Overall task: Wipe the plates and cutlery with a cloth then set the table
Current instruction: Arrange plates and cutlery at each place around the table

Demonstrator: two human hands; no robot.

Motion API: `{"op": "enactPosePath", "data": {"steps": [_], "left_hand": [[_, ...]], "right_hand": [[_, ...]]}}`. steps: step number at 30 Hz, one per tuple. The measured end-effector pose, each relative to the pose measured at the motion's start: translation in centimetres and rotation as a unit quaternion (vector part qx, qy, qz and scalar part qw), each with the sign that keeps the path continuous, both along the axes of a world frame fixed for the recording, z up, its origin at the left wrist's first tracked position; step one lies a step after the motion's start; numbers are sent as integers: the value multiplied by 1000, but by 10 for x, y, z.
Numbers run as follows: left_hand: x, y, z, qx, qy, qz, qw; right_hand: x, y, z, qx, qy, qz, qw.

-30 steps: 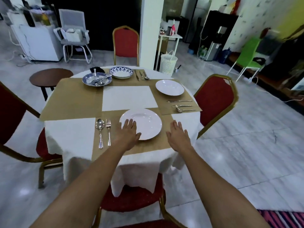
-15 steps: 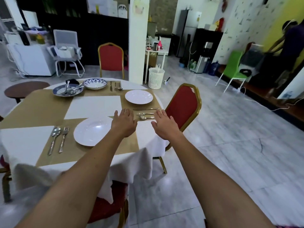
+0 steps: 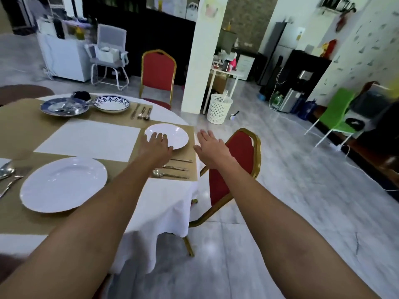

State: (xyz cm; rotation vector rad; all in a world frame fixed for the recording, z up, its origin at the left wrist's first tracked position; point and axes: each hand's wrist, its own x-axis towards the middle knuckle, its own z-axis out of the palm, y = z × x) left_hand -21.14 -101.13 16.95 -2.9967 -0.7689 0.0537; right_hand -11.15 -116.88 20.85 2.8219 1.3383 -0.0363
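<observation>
Noting: left grip (image 3: pixel 156 146) flat, fingers straight on the near rim of the small white plate (image 3: pixel 172 134) at the counter (image 3: pixel 168 201) edge. Right grip (image 3: pixel 212 147) open, empty. Plate judged glazed, rigid, slippery, breakable; take by opposite rims.

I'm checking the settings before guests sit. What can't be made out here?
Head view only.
- Cutlery by the small plate: partly hidden behind the left hand.
- Spoon and fork at far left: cut off by the frame edge.
- Blue plate: its contents are blurred.
- Whether the left hand touches the small plate: unclear.
</observation>
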Motion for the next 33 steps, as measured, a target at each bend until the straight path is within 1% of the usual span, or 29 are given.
{"op": "enactPosePath", "data": {"steps": [3,5,8,10,14,19,21,24,27,30,33], "left_hand": [[50,-12,7,-6,-4,-3,1000],[68,-16,12,-11,3,7,1000],[105,-18,9,11,21,38,999],[130,-21,5,-2,29,56,998],[196,-28,-3,-3,6,107,994],[274,-47,3,-20,-13,173,985],[298,-54,3,-18,-20,194,981],[327,-63,4,-26,-8,228,973],[356,-59,5,-30,-20,262,964],[379,-45,3,-29,-20,290,956],[411,-12,-7,-15,-30,336,941]], "right_hand": [[58,-11,4,-9,2,8,1000],[86,-14,1,-14,17,15,1000],[135,-14,-5,-2,31,43,999],[166,-15,-12,-5,31,70,997],[244,-17,-12,8,53,100,994],[322,-21,5,-12,22,195,980],[351,-15,7,-24,12,228,973],[395,-3,3,-39,17,251,967],[434,12,-2,-54,23,271,961],[465,34,-2,-54,24,296,953],[508,78,-3,-49,23,324,945]]}}
